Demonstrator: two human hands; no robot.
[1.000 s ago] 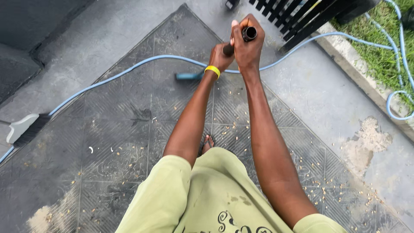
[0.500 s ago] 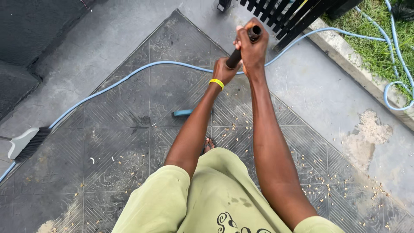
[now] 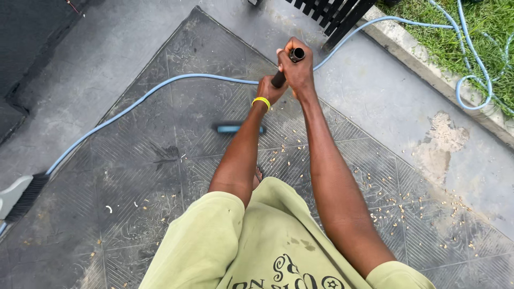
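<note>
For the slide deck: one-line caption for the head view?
Both hands, left hand and right hand, grip a dark broom handle above patterned grey tiles.

**Arms and hands, head view**

Both arms reach forward and down from the shoulders, nearly straight at the elbows, converging ahead of the body. Right hand (image 3: 296,67) is higher and farther out, fingers curled in a closed grip, knuckles up. Left hand (image 3: 269,90) sits just below and beside it, also closed in a fist-like grip. Left wrist carries a yellow band (image 3: 261,101). Forearms bare.
</note>
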